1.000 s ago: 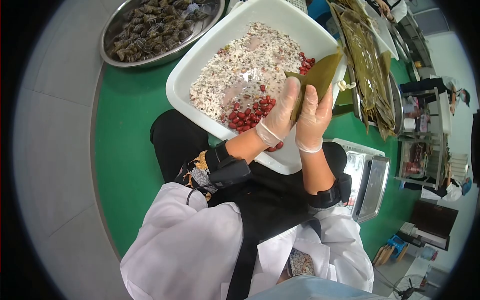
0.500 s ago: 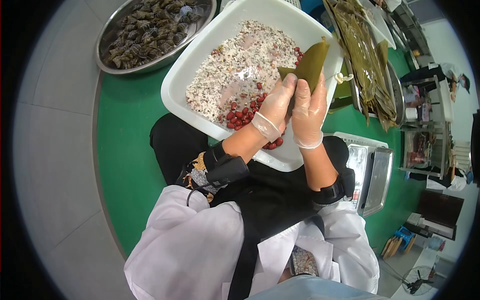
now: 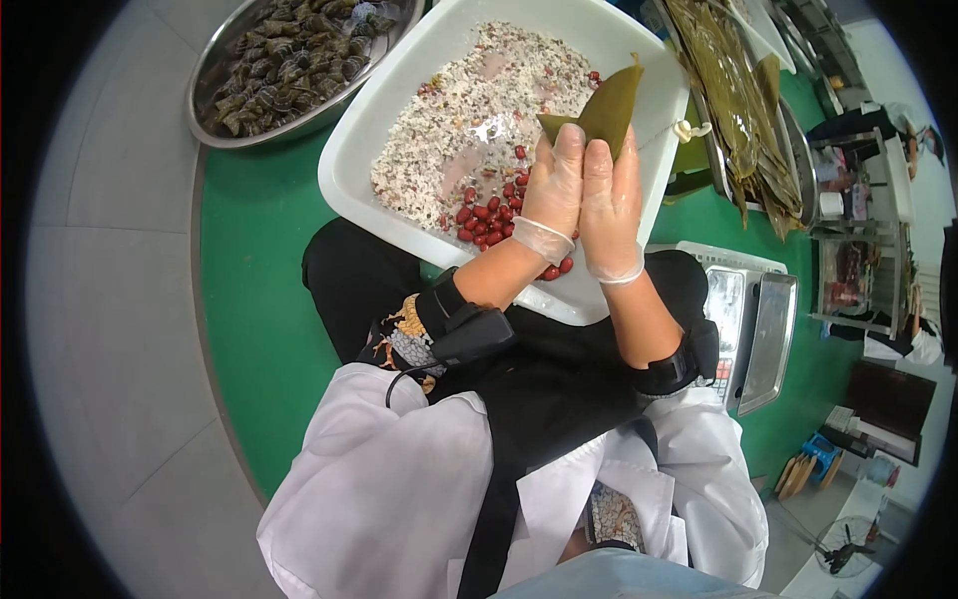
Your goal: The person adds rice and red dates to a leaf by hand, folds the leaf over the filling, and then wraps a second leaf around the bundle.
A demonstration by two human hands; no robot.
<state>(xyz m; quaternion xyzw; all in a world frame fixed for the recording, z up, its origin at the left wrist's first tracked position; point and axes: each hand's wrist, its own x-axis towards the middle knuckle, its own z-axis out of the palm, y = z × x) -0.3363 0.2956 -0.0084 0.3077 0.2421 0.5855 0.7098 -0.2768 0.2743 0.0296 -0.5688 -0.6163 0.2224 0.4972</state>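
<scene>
My left hand (image 3: 555, 190) and my right hand (image 3: 610, 200), both in clear plastic gloves, are side by side over a white plastic basin (image 3: 344, 215). Between them they hold a folded green bamboo leaf (image 3: 611, 105), its pointed tip up and to the right. The fingers press together around its lower part, which is hidden. Below lies a rice and bean mix (image 3: 439, 150). Red dates (image 3: 484, 222) sit at the basin's near side, close to my left wrist.
A metal basin (image 3: 215, 130) of wrapped rice dumplings (image 3: 289, 65) stands at upper left. Long wet leaves (image 3: 733, 100) lie in a tray on the right. A white scale (image 3: 726, 299) is beside my right knee. Further right are shelves (image 3: 858, 230) and other people.
Both hands have shifted slightly left and up in the view with the leaf. They are now more closely side by side. The leaf is still held.
</scene>
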